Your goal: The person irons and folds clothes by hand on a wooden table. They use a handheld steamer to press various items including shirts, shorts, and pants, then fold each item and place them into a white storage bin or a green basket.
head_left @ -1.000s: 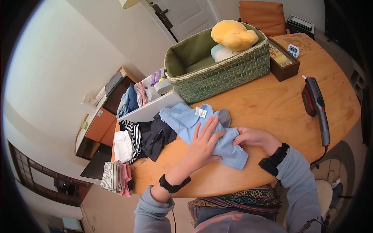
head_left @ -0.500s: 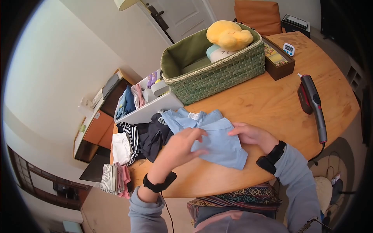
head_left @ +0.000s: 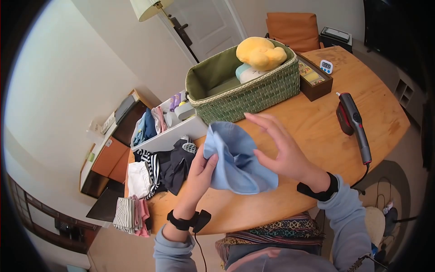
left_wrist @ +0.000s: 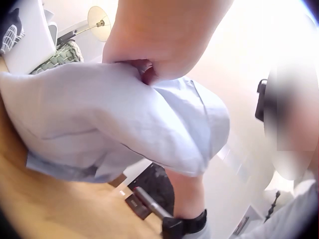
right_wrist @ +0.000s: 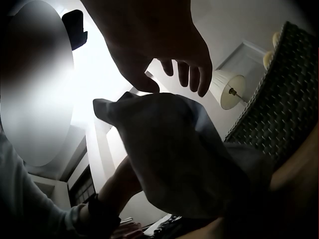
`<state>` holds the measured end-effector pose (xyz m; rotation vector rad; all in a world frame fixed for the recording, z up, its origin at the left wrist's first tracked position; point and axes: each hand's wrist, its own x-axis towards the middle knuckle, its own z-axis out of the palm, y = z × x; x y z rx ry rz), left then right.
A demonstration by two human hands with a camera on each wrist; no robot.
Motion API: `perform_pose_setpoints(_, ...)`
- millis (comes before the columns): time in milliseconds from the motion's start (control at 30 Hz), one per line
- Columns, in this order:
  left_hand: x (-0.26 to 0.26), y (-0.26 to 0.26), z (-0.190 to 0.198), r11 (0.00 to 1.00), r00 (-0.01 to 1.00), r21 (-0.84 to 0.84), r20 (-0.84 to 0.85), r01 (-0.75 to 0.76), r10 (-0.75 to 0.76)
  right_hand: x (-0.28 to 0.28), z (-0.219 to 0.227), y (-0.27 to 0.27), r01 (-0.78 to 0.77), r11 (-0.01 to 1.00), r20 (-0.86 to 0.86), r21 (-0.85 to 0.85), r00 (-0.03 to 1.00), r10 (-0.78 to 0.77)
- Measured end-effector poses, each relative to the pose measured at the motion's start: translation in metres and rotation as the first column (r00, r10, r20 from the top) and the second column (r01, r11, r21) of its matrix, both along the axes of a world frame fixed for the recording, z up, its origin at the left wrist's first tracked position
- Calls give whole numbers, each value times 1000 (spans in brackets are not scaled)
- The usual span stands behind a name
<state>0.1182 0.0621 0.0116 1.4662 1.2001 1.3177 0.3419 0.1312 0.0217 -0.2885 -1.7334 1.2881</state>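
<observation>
In the head view my left hand (head_left: 200,171) pinches the left edge of a light blue garment (head_left: 235,154), thumb on the near side. The cloth hangs bunched and folded above the table. To its right, my right hand (head_left: 285,152) has its fingers spread and holds nothing, with its thumb right at the cloth's edge. The left wrist view shows the garment (left_wrist: 114,119) draped below the left hand (left_wrist: 164,40). The right wrist view shows the right hand (right_wrist: 164,45) just over the raised cloth (right_wrist: 169,144).
A green woven basket (head_left: 249,99) with a yellow plush toy (head_left: 258,52) stands behind. Left are a white bin (head_left: 167,136), dark clothing (head_left: 176,167), white clothing (head_left: 139,179) and folded striped clothes (head_left: 124,215). Right lie a corded grey styling tool (head_left: 355,122), a timer (head_left: 326,66) and a brown box (head_left: 317,86).
The light blue garment, earlier flat on the table, is now lifted and bunched in my left hand. My right hand has let go of it and moved up, fingers spread.
</observation>
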Motion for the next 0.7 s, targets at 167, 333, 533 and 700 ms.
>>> perform_pose_setpoints(167,17,-14,36,982,984,59,-22,177,-176,-19,39,-17,239,753,72,613,932,-354)
perform_pose_setpoints(333,15,-40,34,985,965,168,-251,-31,73,-37,48,-24,327,816,29,476,922,-386)
perform_pose_setpoints(533,29,-61,69,951,992,288,-14,-115,125,-35,60,-20,475,638,14,606,796,-606)
perform_pose_setpoints(700,64,-81,47,919,820,393,-517,-28,246,-38,69,-18,575,577,-59,579,736,-674)
